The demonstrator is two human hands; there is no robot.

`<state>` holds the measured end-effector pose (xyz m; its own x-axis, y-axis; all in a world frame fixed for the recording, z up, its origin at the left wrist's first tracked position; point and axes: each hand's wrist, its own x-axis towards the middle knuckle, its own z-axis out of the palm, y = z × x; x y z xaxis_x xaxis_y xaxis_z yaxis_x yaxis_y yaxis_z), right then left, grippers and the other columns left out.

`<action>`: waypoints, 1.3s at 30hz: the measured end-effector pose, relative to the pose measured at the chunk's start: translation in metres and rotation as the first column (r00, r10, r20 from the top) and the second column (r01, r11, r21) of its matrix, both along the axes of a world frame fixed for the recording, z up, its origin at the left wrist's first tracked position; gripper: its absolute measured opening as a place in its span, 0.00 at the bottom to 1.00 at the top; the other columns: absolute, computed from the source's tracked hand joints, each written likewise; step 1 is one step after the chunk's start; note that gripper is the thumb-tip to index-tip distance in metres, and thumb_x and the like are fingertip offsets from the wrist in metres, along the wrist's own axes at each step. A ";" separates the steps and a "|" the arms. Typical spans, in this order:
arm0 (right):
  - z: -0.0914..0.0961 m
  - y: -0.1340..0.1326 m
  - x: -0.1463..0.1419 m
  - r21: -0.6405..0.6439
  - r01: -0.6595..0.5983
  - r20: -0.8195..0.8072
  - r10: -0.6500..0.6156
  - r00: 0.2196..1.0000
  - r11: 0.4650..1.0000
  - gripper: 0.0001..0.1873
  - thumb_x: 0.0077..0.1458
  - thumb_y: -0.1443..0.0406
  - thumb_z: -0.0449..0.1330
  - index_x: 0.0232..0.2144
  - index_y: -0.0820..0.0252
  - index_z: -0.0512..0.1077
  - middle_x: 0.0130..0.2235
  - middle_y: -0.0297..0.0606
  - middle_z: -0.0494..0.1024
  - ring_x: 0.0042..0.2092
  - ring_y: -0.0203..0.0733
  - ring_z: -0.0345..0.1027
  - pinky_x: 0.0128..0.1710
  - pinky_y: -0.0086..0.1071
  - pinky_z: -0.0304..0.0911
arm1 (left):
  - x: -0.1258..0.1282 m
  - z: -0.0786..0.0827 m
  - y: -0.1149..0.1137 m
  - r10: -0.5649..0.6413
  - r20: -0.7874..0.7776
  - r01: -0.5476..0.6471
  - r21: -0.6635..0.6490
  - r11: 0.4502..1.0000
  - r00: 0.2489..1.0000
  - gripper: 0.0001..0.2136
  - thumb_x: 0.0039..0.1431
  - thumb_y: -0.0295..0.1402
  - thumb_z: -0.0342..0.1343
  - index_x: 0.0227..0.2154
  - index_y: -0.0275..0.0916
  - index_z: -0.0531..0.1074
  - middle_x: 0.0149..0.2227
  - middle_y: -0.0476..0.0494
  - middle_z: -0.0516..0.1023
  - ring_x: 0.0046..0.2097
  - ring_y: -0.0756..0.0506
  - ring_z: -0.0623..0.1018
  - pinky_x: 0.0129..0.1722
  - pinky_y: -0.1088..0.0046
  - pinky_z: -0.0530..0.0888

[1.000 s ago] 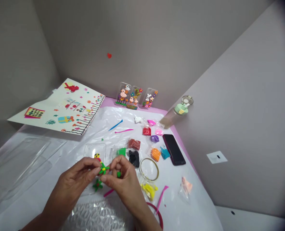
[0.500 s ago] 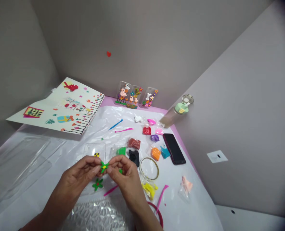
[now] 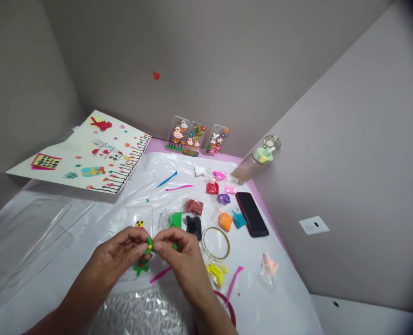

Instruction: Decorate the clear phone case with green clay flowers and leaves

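Note:
A small green clay flower point(image 3: 149, 245) with a yellow centre is pinched between the fingertips of my left hand point(image 3: 124, 246) and my right hand point(image 3: 176, 246). Fingers cover part of its petals. Below and behind the hands lies a clear phone case point(image 3: 147, 211), bearing a second green flower point(image 3: 141, 267) with a red centre and a yellow-and-black clay piece point(image 3: 140, 224). Just past my right hand are a packet of green clay point(image 3: 175, 219) and a packet of black clay point(image 3: 194, 227). A pink modelling tool point(image 3: 160, 275) pokes out beside my right wrist.
Several bagged clays, including brown point(image 3: 194, 206), orange point(image 3: 225, 221) and yellow point(image 3: 216, 274), lie to the right by a bangle point(image 3: 216, 243) and a phone point(image 3: 251, 214). A bottle point(image 3: 253, 165) and decorated cases point(image 3: 177, 133) stand at the back. A decorated sheet point(image 3: 70, 139) lies left.
The flower between my fingertips has turned, and the fingers now cover more of its right side. Both hands stay nearly in place; the whole view has shifted slightly.

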<state>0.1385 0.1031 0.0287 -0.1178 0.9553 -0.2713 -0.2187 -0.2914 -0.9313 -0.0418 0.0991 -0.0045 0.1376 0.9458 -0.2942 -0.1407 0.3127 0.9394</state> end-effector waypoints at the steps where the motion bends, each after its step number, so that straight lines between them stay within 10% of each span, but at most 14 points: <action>1: 0.000 0.000 0.000 -0.003 0.008 0.007 -0.008 1.000 1.000 0.17 0.47 0.54 0.79 0.30 0.60 0.83 0.30 0.34 0.81 0.33 0.37 0.71 0.36 0.27 0.64 | -0.001 -0.001 0.001 -0.022 -0.015 0.022 0.007 1.000 1.000 0.12 0.61 0.46 0.71 0.38 0.44 0.82 0.34 0.49 0.83 0.38 0.44 0.83 0.39 0.74 0.80; 18: -0.003 -0.001 -0.004 -0.005 0.077 -0.019 -0.077 0.997 0.997 0.18 0.46 0.55 0.80 0.32 0.60 0.81 0.30 0.32 0.79 0.33 0.34 0.68 0.37 0.27 0.63 | -0.003 -0.015 0.002 -0.052 0.058 0.052 -0.003 0.999 0.997 0.15 0.55 0.45 0.77 0.39 0.44 0.82 0.36 0.48 0.82 0.39 0.43 0.83 0.38 0.73 0.82; 30: -0.002 -0.002 -0.003 -0.004 0.023 -0.023 -0.023 0.999 1.000 0.22 0.43 0.57 0.82 0.31 0.61 0.77 0.24 0.25 0.68 0.27 0.29 0.53 0.28 0.26 0.49 | 0.005 0.009 -0.002 0.029 0.037 -0.027 -0.067 0.997 0.999 0.16 0.53 0.48 0.76 0.39 0.46 0.82 0.36 0.51 0.83 0.43 0.44 0.83 0.44 0.75 0.77; 39: -0.007 -0.002 0.003 0.067 -0.054 -0.034 0.056 0.998 0.996 0.20 0.59 0.48 0.73 0.38 0.58 0.81 0.31 0.32 0.79 0.32 0.35 0.69 0.39 0.30 0.64 | 0.000 0.008 0.000 -0.091 0.051 0.095 -0.090 0.991 0.995 0.15 0.56 0.49 0.74 0.35 0.44 0.82 0.32 0.51 0.81 0.37 0.45 0.80 0.42 0.73 0.76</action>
<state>0.1416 0.1013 0.0214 -0.1792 0.9627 -0.2028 -0.2373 -0.2423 -0.9407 -0.0420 0.0994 0.0039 0.2394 0.8973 -0.3708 -0.1501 0.4116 0.8989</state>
